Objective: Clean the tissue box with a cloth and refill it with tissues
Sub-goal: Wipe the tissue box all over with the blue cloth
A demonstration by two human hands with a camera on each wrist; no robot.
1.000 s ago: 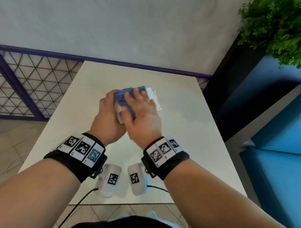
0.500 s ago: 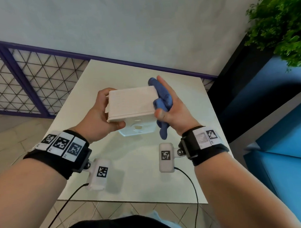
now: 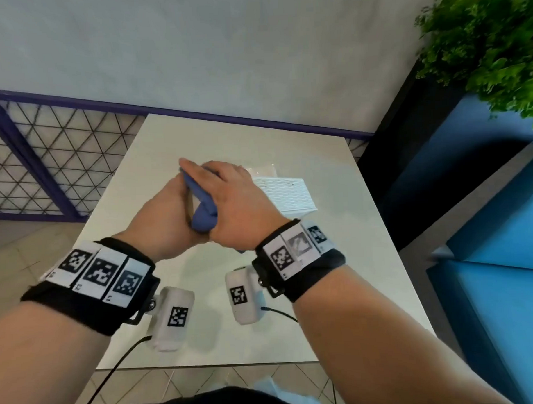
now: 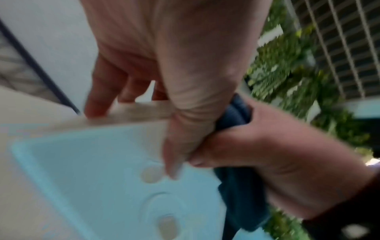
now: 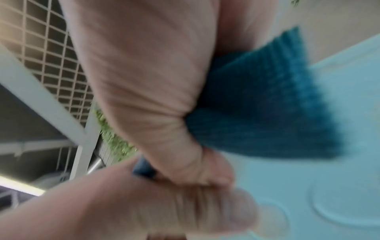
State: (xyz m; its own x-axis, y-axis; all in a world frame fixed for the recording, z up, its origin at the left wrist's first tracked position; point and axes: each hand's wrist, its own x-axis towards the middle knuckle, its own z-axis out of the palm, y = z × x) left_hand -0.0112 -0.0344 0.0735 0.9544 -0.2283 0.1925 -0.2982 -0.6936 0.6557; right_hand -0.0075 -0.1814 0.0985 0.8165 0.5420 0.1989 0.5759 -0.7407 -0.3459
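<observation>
Pale and glossy, the bench (image 3: 336, 259) carried one white ribbed tissue box (image 3: 284, 193), held above its middle. One left hand (image 3: 161, 217) clasped the box's near end, fingers curled round it. One right hand (image 3: 238, 202) pressed one soft blue cloth (image 3: 203, 210) against the box, its grip closed on the folds.

No words, brand names or numbers can be read anywhere. The only signs are black-and-white square code patterns — 3 on the left wristband (image 3: 101, 272), 3 on the right wristband (image 3: 300, 250), and 1 each on the 2 white wrist cameras (image 3: 176, 316) — with tiny marks under them too small to read.
</observation>
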